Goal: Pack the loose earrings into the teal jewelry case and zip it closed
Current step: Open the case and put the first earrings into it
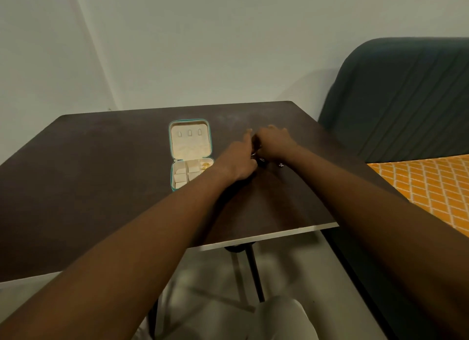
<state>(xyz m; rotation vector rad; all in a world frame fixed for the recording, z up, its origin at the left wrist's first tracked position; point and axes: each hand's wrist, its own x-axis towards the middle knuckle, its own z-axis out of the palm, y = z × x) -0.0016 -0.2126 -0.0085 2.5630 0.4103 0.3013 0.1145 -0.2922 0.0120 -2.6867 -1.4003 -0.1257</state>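
Step in hand, as I judge it: picking loose earrings off the dark brown wooden table [101, 174] for transfer to the case.

1. Position. The teal zip-around jewelry case with cream lining [190, 149] lies open and flat on the table, lid folded away from me and compartment tray nearer. A small gold earring [206, 165] sits in the tray's far right compartment. The other compartments look unfilled from here.

2. Hands. My left hand [239, 162] and right hand [272, 143] meet just to the right of the tray, close to each other. One finger of the left hand points forward, and the rest curl under the palm. The right hand's fingers curl down toward the table, with their tips hidden behind the knuckles. I cannot tell whether either hand pinches anything.

3. Target. Small silvery loose earrings [280, 164] lie on the table beside and under the hands. Some glints show between the two hands. I cannot count them.

4. Method. I take one earring at a time, thumb against fingertip, and lift it straight up instead of dragging it toward the near edge. I use the free hand to fence the others in.

5. Risk. Small, smooth pieces may roll or skid off the table. The zip probably jams if a post overhangs the tray rim.
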